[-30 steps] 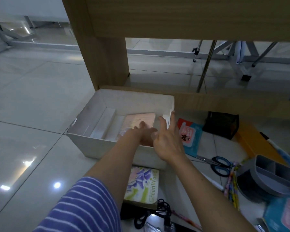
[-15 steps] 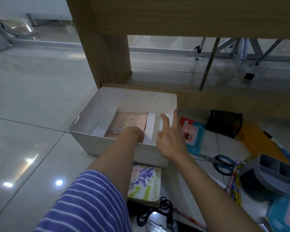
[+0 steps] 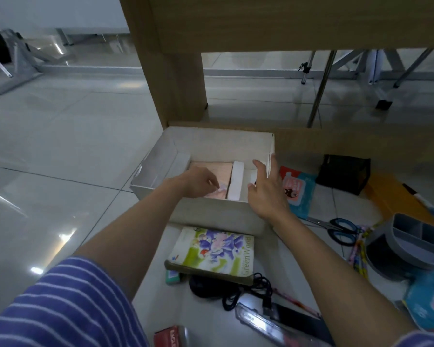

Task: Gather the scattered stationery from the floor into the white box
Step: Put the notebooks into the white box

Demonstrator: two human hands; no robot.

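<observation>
Glossy pale floor tiles [image 3: 60,151] stretch under a wooden desk [image 3: 261,21], and the white box [image 3: 218,216] stands on them against the foot of the desk's leg. Inside the box a pink notebook [image 3: 217,171] lies flat along the bottom toward the left side, with a white block [image 3: 236,179] standing on edge just beside it on the right.

The left hand [image 3: 198,181] reaches over the near wall of the box, its fingers curled and its fingertips resting on the near end of the pink notebook; whether they pinch it I cannot tell. The right hand [image 3: 266,191] hovers at the right end of the box with fingers spread and straight, holding nothing, one fingertip up against the box's right wall.

On the floor just in front of the box lies a book [image 3: 216,251] with a green and purple cover. A black mouse [image 3: 203,286] with its coiled cable sits touching the book's near edge. Right of the box lie a blue and red packet [image 3: 298,189], a black mesh holder [image 3: 343,174], blue-handled scissors [image 3: 338,230], a few pencils [image 3: 358,254] and a grey desk organiser [image 3: 406,249] tipped on its side. A striped sleeve [image 3: 60,309] fills the near left corner of the view.
</observation>
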